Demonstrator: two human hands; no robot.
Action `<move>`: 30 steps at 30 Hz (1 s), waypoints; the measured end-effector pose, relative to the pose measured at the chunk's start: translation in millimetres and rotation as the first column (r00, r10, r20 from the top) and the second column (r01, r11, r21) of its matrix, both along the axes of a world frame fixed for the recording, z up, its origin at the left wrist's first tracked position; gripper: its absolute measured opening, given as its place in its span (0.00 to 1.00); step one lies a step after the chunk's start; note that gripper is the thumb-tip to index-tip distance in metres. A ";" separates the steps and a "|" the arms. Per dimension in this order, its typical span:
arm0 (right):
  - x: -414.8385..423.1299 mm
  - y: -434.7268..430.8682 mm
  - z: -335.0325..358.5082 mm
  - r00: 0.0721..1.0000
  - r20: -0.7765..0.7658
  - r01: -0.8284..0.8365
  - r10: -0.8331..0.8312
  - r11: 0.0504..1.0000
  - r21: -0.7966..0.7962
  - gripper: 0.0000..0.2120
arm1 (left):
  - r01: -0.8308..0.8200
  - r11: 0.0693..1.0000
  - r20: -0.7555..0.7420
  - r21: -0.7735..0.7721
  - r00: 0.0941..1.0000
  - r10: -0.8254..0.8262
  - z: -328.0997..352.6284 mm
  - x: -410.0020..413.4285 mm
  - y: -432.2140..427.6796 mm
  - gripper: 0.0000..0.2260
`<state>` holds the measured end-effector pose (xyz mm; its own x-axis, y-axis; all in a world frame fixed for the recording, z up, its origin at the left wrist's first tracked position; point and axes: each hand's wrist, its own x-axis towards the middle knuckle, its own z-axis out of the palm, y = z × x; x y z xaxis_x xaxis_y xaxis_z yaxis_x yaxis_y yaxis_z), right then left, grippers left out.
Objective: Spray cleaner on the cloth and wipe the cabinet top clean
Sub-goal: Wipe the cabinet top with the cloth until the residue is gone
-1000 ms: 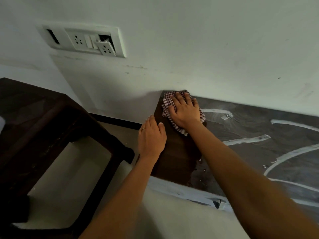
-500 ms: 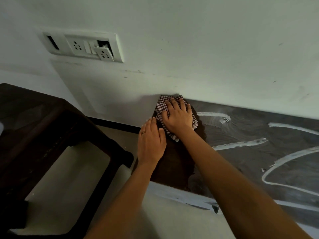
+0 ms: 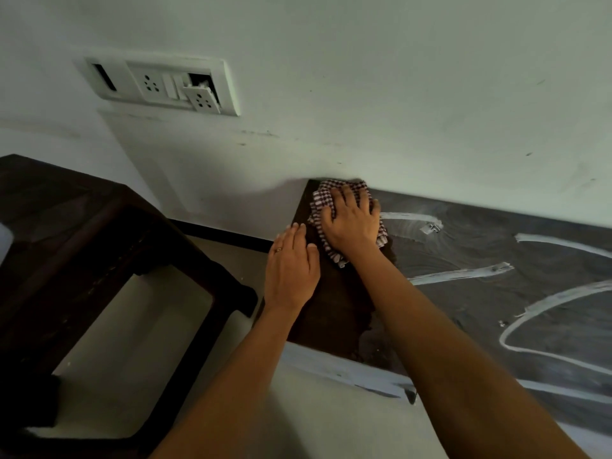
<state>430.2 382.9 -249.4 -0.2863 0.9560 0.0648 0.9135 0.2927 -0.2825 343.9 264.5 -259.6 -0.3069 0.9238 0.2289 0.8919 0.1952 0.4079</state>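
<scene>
- Left edge of the cabinet top (image 3: 463,253): the left hand (image 3: 291,270) lies flat there, fingers straight, holding nothing, and seems to serve as a brace. The surface looks wet nearby, so if weight goes onto the palm it could slide off the edge.
- Far-left corner: the cloth (image 3: 320,200) is jammed right up to the wall (image 3: 397,94). A stroke pushed further would likely smear grime onto the paint or bunch the cloth, leaving the corner seam unwiped.
- The right hand (image 3: 352,220) is palm-down with fingers spread, pressing the cloth rather than gripping it. With no grip, a fast pull could let the cloth fold or get left behind.
- Right of the hands: the white streaks (image 3: 460,274) are untouched across most of the top. A loaded cloth will probably spread that residue instead of lifting it, so it may need refolding or more cleaner. No spray bottle is in view.
- Small bits of debris (image 3: 430,227) sit near the far streak. Dragged under the cloth, they could scratch the finish.
- Position: the cloth is at the far-left corner of the cabinet top, touching the wall and directly under the right hand, with its checked edges showing all round the fingers.
- The left hand is just beside the cloth, nearer the front on the left edge. I can't tell whether its fingertips touch the cloth.
</scene>
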 end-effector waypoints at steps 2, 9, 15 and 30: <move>6.8 5.7 2.0 0.997 0.015 0.081 -0.081 0.997 -0.016 0.28 | 0.018 1.000 -0.011 -0.016 1.000 -0.018 0.7 1.4 0.0 0.29; -14.2 8.6 7.4 0.999 0.047 0.028 -0.024 0.996 -0.088 0.29 | 0.066 0.997 -0.021 -0.026 0.998 -0.066 1.5 5.0 -1.3 0.28; 11.5 -3.1 3.7 0.998 0.064 -0.014 0.014 1.000 0.012 0.29 | 0.087 0.996 0.013 -0.015 0.996 -0.086 0.8 1.4 -0.2 0.20; 43.9 4.9 4.3 0.994 0.103 0.041 -0.041 0.999 0.008 0.30 | 0.073 0.996 -0.010 -0.057 0.997 -0.074 1.3 5.1 2.0 0.21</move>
<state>474.1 387.8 -245.1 -0.2523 0.9667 0.0423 0.9490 0.2558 -0.1844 349.0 266.5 -258.3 -0.2350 0.9554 0.1788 0.9095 0.1513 0.3871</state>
